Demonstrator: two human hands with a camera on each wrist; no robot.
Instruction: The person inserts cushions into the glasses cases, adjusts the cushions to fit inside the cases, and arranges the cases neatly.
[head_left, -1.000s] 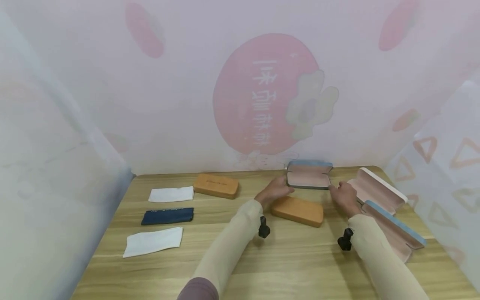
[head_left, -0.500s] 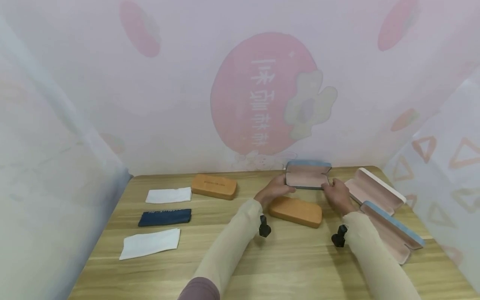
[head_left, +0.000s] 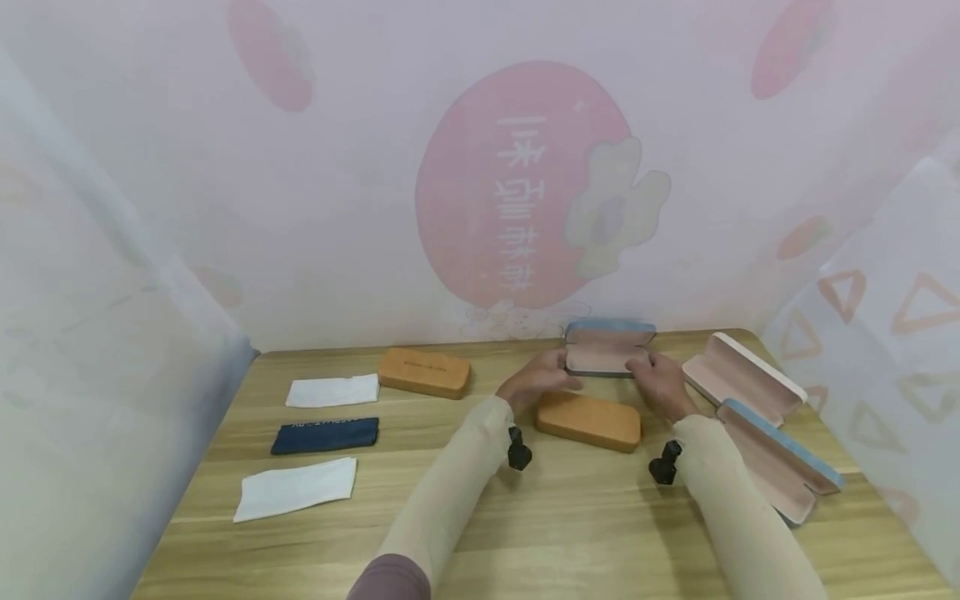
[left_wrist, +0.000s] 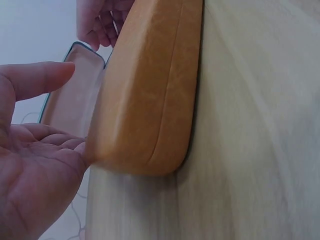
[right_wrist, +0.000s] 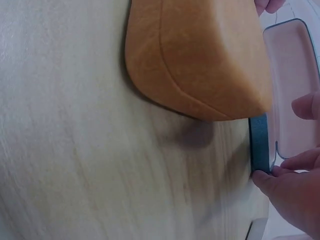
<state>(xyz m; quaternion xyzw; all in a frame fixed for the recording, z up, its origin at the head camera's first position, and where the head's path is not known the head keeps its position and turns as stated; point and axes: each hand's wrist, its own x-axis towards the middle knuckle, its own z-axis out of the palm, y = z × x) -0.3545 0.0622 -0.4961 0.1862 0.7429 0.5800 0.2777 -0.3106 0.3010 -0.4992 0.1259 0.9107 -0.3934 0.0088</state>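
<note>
A blue glasses case (head_left: 606,357) with pink lining stands with its lid raised at the back of the table. My left hand (head_left: 536,377) is at its left end, thumb and fingers spread apart; the orange case hides where those fingers end in the left wrist view. At the right end my right hand (head_left: 663,385) holds the corner: a fingertip (right_wrist: 262,179) lies against the outer wall and the thumb reaches over the lining. Between my forearms lies a closed orange glasses case (head_left: 588,422), which hides part of the blue one in both wrist views.
Right of my right hand lie two more cases with raised lids, a white one (head_left: 742,379) and a blue one (head_left: 780,462). Another closed orange case (head_left: 424,372) lies back left. Down the left side are a white cloth (head_left: 332,392), a navy cloth (head_left: 325,435) and another white cloth (head_left: 295,489).
My right hand has moved left, from just beside the blue case's right end to over its corner. My left hand stays at the other end. The cases and cloths have not visibly moved.
</note>
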